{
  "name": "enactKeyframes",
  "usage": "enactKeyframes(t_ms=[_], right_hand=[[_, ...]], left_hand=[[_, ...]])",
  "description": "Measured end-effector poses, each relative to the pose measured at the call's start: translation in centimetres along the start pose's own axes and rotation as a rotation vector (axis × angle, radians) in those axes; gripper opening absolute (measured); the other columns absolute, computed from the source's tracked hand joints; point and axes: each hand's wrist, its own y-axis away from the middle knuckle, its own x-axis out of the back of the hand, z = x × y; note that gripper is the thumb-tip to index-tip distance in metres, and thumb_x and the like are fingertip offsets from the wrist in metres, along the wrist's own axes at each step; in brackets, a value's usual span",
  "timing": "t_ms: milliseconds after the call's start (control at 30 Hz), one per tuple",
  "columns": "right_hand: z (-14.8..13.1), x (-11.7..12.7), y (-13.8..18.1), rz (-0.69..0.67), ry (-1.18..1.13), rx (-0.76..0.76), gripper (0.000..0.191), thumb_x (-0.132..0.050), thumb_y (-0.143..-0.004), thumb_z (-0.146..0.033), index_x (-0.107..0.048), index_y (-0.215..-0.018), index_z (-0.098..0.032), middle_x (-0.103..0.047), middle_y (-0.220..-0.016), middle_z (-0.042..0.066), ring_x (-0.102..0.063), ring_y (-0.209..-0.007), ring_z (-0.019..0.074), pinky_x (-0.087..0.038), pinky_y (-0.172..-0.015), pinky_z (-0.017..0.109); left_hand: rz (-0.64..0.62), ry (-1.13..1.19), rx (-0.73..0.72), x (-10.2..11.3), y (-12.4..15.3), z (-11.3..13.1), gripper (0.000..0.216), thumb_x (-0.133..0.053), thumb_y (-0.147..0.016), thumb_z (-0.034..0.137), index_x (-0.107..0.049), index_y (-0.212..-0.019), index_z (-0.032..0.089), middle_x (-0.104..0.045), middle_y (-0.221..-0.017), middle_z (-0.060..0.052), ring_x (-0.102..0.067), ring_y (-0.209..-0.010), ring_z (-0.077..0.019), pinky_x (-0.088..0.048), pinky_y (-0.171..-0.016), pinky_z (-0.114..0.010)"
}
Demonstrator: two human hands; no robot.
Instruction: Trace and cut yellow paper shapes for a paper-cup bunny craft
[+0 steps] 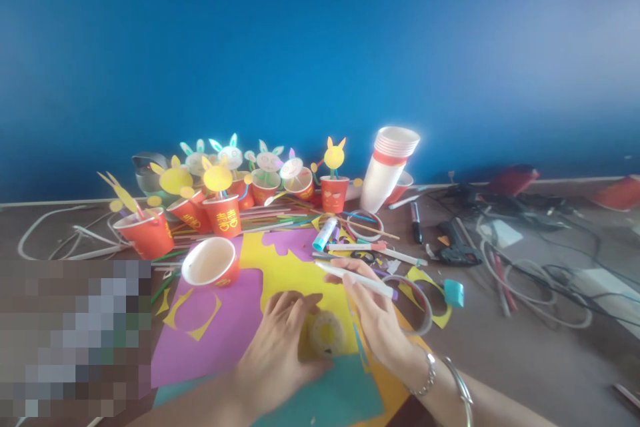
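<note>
My right hand (373,313) grips a white marker (357,278) with a purple end, its pale tip pointing left over the yellow paper (280,273). My left hand (283,337) is bent around the left side of a roll of tape (327,333), its index finger above and its thumb below. Yellow shows through the roll's centre. Under the hands lie yellow, purple (215,327) and teal (325,393) sheets, overlapping. An upright white-and-red paper cup (210,263) stands left of the yellow paper. Whether the marker touches the paper, I cannot tell.
Red cups (223,213) bearing paper animal figures stand along the blue wall, beside a tall stack of cups (387,170). Markers, sticks and paper scraps (193,313) surround the sheets. A glue gun (455,247) and tangled cables (545,280) lie on the right.
</note>
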Motion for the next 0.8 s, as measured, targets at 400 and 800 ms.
enactKeyframes(t_ms=[400,800], right_hand=[[-6.0,2.1,-0.6,-0.493,0.819,0.244,0.011,-0.055,-0.078,-0.012,-0.053,-0.072,-0.021,-0.06,-0.068,-0.002,-0.053,-0.063,0.0135,-0.041,-0.06,0.026],[-1.0,3.4,0.8,-0.599,0.841,0.764,0.013,-0.048,-0.078,-0.009,-0.054,-0.085,-0.019,-0.059,-0.068,0.0,-0.048,-0.062,0.0137,-0.036,-0.067,0.03]], left_hand=[[0.041,-0.022,-0.065,0.0,-0.5,-0.1,0.042,-0.073,-0.06,0.023,-0.055,-0.098,0.023,-0.056,-0.101,-0.004,-0.044,-0.102,-0.0265,-0.035,-0.091,-0.042],[-0.036,0.01,-0.074,0.4,-0.9,-0.1,0.029,-0.071,-0.065,0.027,-0.056,-0.089,0.022,-0.054,-0.092,-0.003,-0.046,-0.093,-0.0236,-0.036,-0.083,-0.039]])
